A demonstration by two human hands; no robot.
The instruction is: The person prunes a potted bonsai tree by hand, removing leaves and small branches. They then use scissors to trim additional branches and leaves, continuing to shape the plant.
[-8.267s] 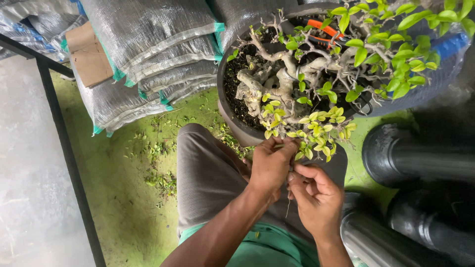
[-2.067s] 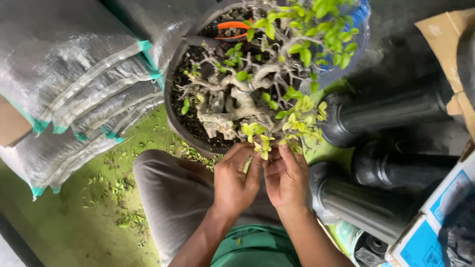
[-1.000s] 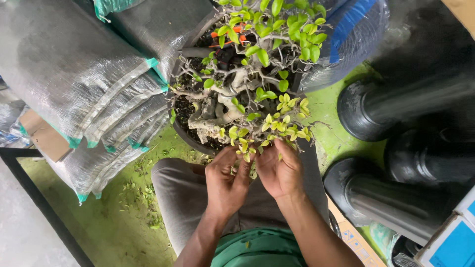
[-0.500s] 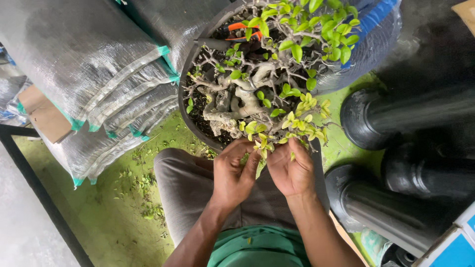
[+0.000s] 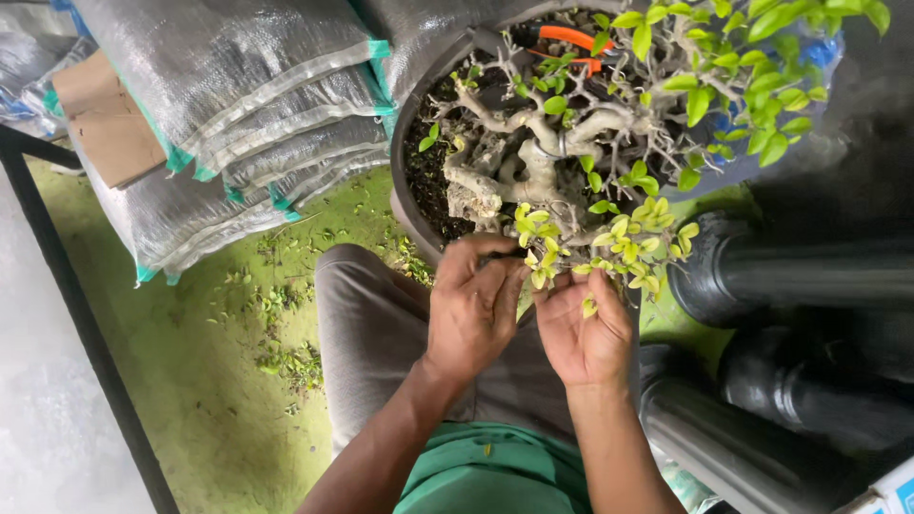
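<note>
Your work is on the small potted tree (image 5: 571, 152), which stands in its dark round pot (image 5: 409, 181) just beyond your knee, between the stacked grey sacks (image 5: 238, 105) and the black pipes (image 5: 809, 276). Judging by the floor (image 5: 190, 400), a fair share of the plucking looks done: loose green leaf scraps (image 5: 286, 357) lie scattered on the green mat beside your leg, and the upper branches near the trunk show bare twigs. What is left, as far as you can see, is the low cluster of yellow-green leaves (image 5: 619, 238) hanging over the pot's near rim, and the fuller foliage at the far right of the crown. The orange-handled cutters (image 5: 571, 43) lie in the pot at the back, untouched by either hand.

Your left hand (image 5: 476, 305) is raised with its back toward you, fingers curled inward and its grip pinched on a leafy twig tip (image 5: 535, 271) at the lowest part of that cluster. Your right hand (image 5: 586, 328) sits just beside it, palm partly up, fingers bent loosely under the same sprig. One small leaf (image 5: 589, 306) rests against it; whether that grip is truly closed on it or merely cupping, you cannot tell. Both forearms rise from your lap, wrists close together.
</note>
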